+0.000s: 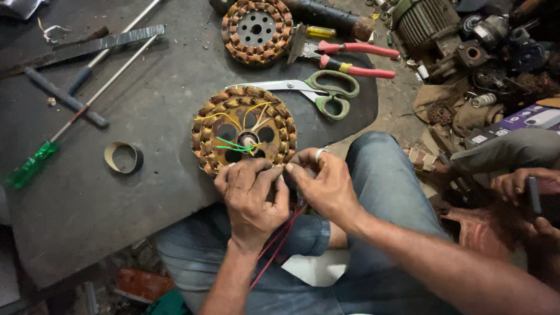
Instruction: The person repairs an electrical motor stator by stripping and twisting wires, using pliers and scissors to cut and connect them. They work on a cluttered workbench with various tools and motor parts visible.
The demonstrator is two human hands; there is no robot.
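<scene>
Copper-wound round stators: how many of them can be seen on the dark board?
2. One stator lies just beyond both hands, left hand and right hand, at its near edge. The other stator lies at the board's far edge. Clutter at right may hide more.

Bare forearms, a silver ring (320,154) on the right hand (326,185), and blue jeans (385,192)

I see a round copper-wound fan stator (244,129) lying flat on the dark board's near edge, yellow and green leads crossing its face, thin red wires (279,242) trailing below.
</scene>
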